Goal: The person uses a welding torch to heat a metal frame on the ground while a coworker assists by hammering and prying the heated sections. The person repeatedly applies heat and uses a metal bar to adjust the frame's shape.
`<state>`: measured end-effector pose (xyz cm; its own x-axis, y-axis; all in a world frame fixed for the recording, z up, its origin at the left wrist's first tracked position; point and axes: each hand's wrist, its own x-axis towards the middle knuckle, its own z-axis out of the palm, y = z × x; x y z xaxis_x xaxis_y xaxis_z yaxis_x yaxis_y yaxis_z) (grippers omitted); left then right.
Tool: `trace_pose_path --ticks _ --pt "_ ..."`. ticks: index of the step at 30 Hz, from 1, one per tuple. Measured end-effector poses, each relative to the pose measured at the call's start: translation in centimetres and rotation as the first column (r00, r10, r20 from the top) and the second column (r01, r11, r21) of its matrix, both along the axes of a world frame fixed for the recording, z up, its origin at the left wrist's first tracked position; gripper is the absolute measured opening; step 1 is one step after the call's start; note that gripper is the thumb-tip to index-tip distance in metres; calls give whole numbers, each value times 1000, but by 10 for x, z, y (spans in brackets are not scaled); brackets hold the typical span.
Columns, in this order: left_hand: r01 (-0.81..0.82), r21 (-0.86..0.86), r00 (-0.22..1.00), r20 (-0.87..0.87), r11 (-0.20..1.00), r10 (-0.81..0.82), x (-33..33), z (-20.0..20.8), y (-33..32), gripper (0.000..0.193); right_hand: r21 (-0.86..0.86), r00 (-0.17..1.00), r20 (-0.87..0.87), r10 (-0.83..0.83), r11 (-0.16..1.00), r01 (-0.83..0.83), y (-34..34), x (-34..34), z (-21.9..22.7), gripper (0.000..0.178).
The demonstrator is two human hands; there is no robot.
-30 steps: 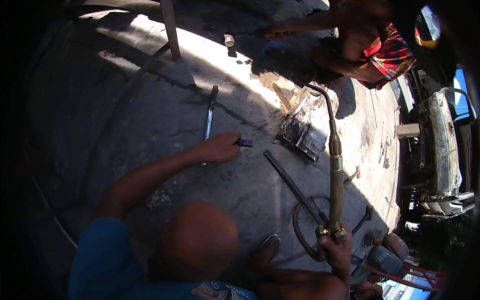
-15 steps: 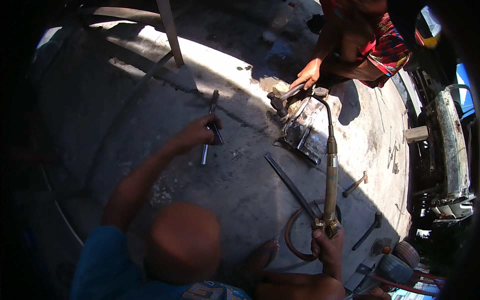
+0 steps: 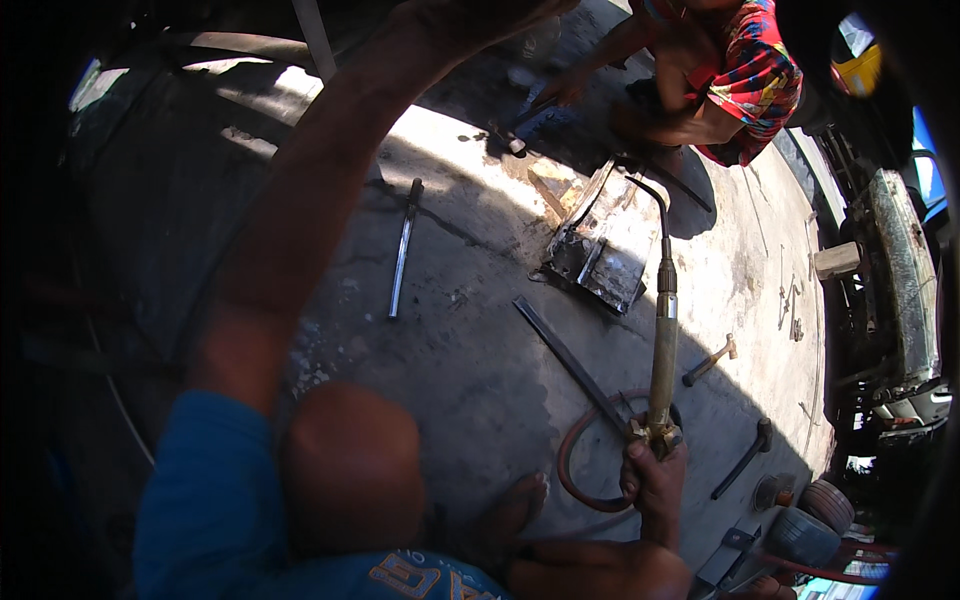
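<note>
My right hand (image 3: 657,482) is closed around the valve end of a brass-coloured gas torch (image 3: 664,350). The torch points away from me, its bent tip over the near side of a battered metal piece (image 3: 600,255) on the floor. Raised high at the top edge is my left hand (image 3: 480,12); its fingers are mostly cut off by the frame, so its grip is hidden. Below that arm, a shiny metal rod (image 3: 403,250) with a dark end lies on the concrete. A long flat metal bar (image 3: 565,355) runs up beside the torch.
Across from me a person in a red patterned shirt (image 3: 755,80) crouches, one arm toward a hammer (image 3: 512,142). A reddish hose (image 3: 572,450) loops near my foot. Two more hammers (image 3: 712,360) lie at right, with a block (image 3: 837,261) and vehicle parts beyond.
My left hand has left the rod, where it held a dark object, and swung up to the top edge. The other person's hammer has moved left, off the metal piece. The torch stays nearly still.
</note>
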<state>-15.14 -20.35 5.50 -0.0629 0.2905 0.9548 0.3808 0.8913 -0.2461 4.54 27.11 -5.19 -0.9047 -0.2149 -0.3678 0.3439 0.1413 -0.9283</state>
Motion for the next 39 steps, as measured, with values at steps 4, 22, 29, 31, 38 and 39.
trace_pose_path --ticks 4,22,29,31,38,39 --pt "212 192 945 209 958 -251 -11 -19 13 64 -20 998 66 -16 1000 17 15 4 3 43" --pt "-563 225 -203 895 795 -397 118 -279 77 35 -143 947 257 194 977 -161 1 -8 -54 27" --pt "-613 271 -68 917 742 -392 108 -264 66 45 -70 950 7 313 948 -311 -17 4 -71 72" --pt "-654 272 -39 919 705 -391 106 -260 60 47 -105 947 -41 318 941 -321 -21 7 -75 69" --pt "-648 433 127 872 626 -472 97 -277 56 46 -176 921 -5 389 906 -384 -16 12 -96 32" --pt "-652 444 144 869 615 -474 96 -280 56 45 -166 922 -29 385 908 -384 -17 13 -96 28"
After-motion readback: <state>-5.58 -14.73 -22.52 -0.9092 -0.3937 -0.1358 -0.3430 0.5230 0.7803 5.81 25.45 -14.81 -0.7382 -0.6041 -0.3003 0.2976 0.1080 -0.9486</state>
